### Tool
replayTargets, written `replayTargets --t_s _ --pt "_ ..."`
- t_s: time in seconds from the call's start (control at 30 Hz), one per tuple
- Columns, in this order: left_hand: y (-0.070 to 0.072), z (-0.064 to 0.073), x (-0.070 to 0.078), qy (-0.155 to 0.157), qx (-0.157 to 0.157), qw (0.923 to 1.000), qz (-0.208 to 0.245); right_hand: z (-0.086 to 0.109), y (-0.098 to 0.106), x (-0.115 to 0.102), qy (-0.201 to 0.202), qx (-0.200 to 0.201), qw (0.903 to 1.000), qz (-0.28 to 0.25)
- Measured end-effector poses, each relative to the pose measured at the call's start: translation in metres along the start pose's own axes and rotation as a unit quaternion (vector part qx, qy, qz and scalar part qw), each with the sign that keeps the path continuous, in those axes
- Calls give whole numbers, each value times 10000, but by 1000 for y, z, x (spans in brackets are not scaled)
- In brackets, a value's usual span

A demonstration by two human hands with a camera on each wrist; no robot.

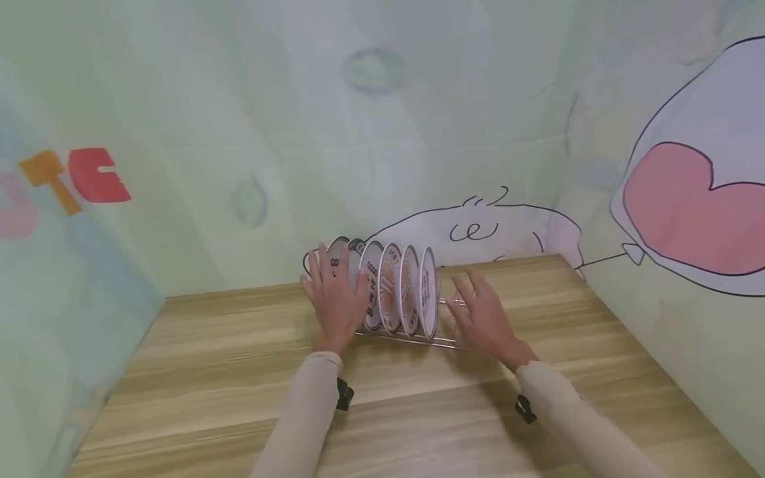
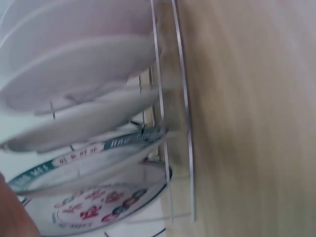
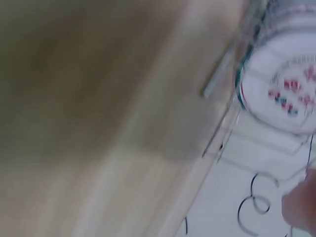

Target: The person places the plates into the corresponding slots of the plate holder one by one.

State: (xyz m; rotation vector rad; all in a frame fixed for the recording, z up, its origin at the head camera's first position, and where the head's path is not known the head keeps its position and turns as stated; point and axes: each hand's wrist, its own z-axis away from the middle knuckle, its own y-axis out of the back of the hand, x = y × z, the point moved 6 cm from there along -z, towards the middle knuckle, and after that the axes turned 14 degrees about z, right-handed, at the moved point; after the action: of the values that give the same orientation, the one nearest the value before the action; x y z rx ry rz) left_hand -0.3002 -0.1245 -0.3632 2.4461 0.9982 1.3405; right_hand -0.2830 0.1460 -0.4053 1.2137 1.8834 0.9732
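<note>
Several patterned plates [image 1: 429, 292] stand on edge in a row in a metal wire rack [image 1: 442, 342]. My left hand [image 1: 336, 299] is over the left end of the row, fingers spread and pointing up in front of the leftmost plates, partly hiding them. In the left wrist view, the plates [image 2: 94, 210] lean between the wires, with a blurred bit of that hand at the lower left. Past the last plate, my right hand [image 1: 487, 318] is at the rack's right end, its fingers loosely bent near the wires and holding nothing. A fingertip [image 3: 299, 205] shows in the right wrist view.
The rack is on a wood-grain tabletop [image 1: 239, 372], close to its back edge. A pale printed cloth [image 1: 287, 133] with cartoon drawings rises behind and at both sides. Dark wrist devices [image 1: 344, 394] sit at both sleeves.
</note>
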Motion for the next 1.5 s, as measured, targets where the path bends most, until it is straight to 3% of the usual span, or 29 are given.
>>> replayTargets --t_s 0.2,0.47,0.87,1.1,1.33,1.5 --pt "-13 14 6 263 77 9994 195 -17 -6 15 555 -529 9965 -347" --pt "-18 14 9 413 99 9989 199 -19 -5 17 657 -1021 9921 -313" --pt "-18 -4 -8 -70 197 9996 172 -2 0 2 795 -948 9922 174" --pt "-16 -18 -24 -28 -414 9991 107 10 -2 -20 932 -654 9925 456" --pt "-12 -29 -35 168 -1188 9921 355 26 -1 -48 911 -503 9916 770" --pt "-8 -35 -38 132 -1374 9888 564 36 0 -64 747 -516 9932 723"
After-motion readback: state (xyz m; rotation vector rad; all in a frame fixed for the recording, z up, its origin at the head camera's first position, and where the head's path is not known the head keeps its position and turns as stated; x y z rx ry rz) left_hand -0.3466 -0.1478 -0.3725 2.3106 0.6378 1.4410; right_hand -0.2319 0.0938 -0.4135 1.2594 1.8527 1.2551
